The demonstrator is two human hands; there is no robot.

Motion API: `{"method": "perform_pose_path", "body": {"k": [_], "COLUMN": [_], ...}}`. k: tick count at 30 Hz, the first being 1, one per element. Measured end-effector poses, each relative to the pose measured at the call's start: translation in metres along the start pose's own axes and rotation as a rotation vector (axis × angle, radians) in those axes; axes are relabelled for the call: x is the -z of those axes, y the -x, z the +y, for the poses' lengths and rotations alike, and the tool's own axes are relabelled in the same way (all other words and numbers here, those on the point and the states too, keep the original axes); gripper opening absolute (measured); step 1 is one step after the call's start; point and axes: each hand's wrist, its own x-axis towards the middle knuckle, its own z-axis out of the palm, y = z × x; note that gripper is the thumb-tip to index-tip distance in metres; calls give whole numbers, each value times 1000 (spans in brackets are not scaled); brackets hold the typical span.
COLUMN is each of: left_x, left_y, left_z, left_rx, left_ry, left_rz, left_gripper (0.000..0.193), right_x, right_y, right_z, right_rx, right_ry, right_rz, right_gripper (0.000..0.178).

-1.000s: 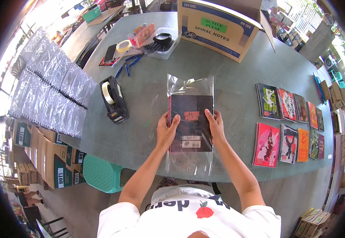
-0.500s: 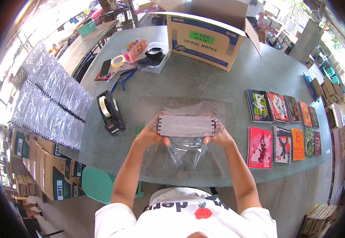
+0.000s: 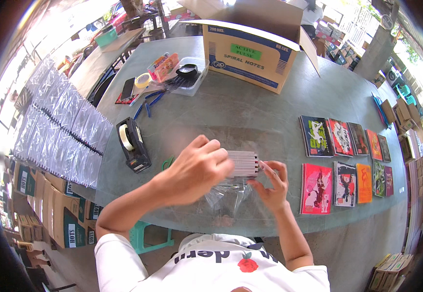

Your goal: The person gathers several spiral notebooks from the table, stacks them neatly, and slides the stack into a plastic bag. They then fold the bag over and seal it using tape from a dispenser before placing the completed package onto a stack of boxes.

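Note:
A bundle of spiral notebooks (image 3: 244,163), pale page edges upward and dark coils at its end, rests on the table in front of me. Clear plastic film (image 3: 226,194) lies crumpled along its near side. My right hand (image 3: 272,185) grips the bundle's right end between thumb and fingers. Raised over the left end, my left hand (image 3: 194,168) is closed with curled fingers and slightly blurred. Whatever it pinches, if anything, is hidden, and it covers the bundle's left part. Left of that hand, green scissor handles (image 3: 167,163) show partly.
A black tape dispenser (image 3: 132,145) stands to the left. Beyond it are blue-handled pliers (image 3: 148,104) and a clear plastic tub (image 3: 192,80). An open carton (image 3: 250,58) sits at the back. Colourful notebooks (image 3: 345,182) lie in rows at right; wrapped bundles (image 3: 65,121) fill the left.
My left hand has let go of the bundle's left end and risen over it, curling closed. My right hand stays at the right end. The film's left side is now hidden.

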Motion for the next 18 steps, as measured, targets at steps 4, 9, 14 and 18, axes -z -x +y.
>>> {"method": "perform_pose_path", "body": {"k": [4, 9, 14, 18], "left_x": [16, -11, -7, 2], "left_y": [10, 8, -18, -10], "left_z": [25, 15, -17, -1], "left_rx": [-119, 4, 8, -30], "left_ry": [-99, -84, -87, -76], "left_rz": [312, -204, 76, -157], "left_gripper": [47, 58, 59, 27], "right_x": [15, -7, -7, -3], "right_y": [-16, 9, -4, -15], "right_z": [-3, 0, 1, -3], "right_rx": [84, -19, 87, 170], "right_ry": [121, -27, 25, 128], "right_rz": [-27, -3, 2, -32], "right_gripper": [52, 47, 45, 40]}}
